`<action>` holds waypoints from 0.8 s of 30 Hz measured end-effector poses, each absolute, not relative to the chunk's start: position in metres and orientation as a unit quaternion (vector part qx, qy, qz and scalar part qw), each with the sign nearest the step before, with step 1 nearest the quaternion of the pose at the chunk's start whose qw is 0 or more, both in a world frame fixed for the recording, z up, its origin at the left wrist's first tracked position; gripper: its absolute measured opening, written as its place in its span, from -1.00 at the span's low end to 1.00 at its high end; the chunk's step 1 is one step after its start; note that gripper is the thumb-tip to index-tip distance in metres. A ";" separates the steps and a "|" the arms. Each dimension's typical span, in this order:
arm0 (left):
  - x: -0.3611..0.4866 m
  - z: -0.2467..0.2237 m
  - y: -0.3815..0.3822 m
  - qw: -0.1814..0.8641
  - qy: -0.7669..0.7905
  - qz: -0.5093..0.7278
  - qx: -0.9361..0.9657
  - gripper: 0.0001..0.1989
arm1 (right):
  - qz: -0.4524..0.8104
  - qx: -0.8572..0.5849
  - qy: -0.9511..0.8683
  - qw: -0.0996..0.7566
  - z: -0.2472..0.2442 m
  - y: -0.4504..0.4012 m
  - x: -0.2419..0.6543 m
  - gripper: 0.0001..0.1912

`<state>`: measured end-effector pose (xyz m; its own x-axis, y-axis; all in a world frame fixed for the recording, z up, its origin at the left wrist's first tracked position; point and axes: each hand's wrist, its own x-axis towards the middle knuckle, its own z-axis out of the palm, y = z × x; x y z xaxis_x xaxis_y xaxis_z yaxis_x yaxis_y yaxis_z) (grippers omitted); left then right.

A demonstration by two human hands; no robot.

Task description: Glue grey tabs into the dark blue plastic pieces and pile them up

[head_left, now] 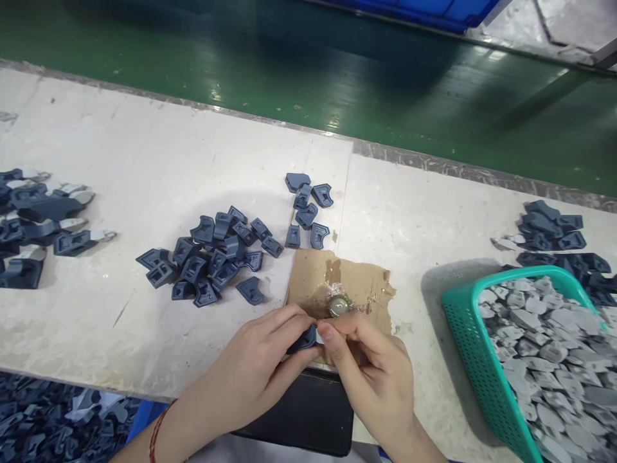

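Near the front edge of the table, my left hand [270, 350] pinches a dark blue plastic piece [303, 339] between thumb and fingers. My right hand [369, 366] meets it there, thumb and index finger closed on a small pale piece [319, 335] at the end of the blue one, mostly hidden by the fingertips. Just beyond the hands, a small round container [339, 305] stands on a torn sheet of brown cardboard [308, 276] with wet, shiny stains. A heap of loose dark blue pieces [195, 267] lies left of the cardboard, and a smaller group [306, 215] lies behind it.
A green basket [463, 334] full of grey pieces stands at the right, with blue pieces [549, 225] behind it. Blue pieces with grey ends [53, 209] lie far left. A black tray [303, 411] is below my hands. A bin of blue parts [38, 418] sits lower left.
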<state>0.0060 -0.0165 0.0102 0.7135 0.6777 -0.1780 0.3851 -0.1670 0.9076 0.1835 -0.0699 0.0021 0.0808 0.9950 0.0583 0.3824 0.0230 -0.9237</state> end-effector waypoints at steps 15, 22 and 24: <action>0.004 0.026 -0.022 0.524 0.366 0.130 0.758 -0.78 | 0.181 -0.552 -0.742 0.335 0.000 -0.068 0.184 -0.63; -0.002 0.024 -0.023 0.535 0.347 0.139 0.758 -0.80 | 0.232 -0.533 -0.753 0.310 0.019 -0.065 0.192 -0.64; -0.010 0.024 -0.022 0.502 0.357 0.159 0.771 -0.86 | 0.266 -0.546 -0.730 0.313 0.030 -0.067 0.201 -0.67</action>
<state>-0.0099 -0.0215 0.0243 0.6941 0.7107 -0.1142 0.3922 -0.2404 0.8879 0.2011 -0.0673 0.0296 -0.2079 0.9638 0.1669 0.6314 0.2626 -0.7296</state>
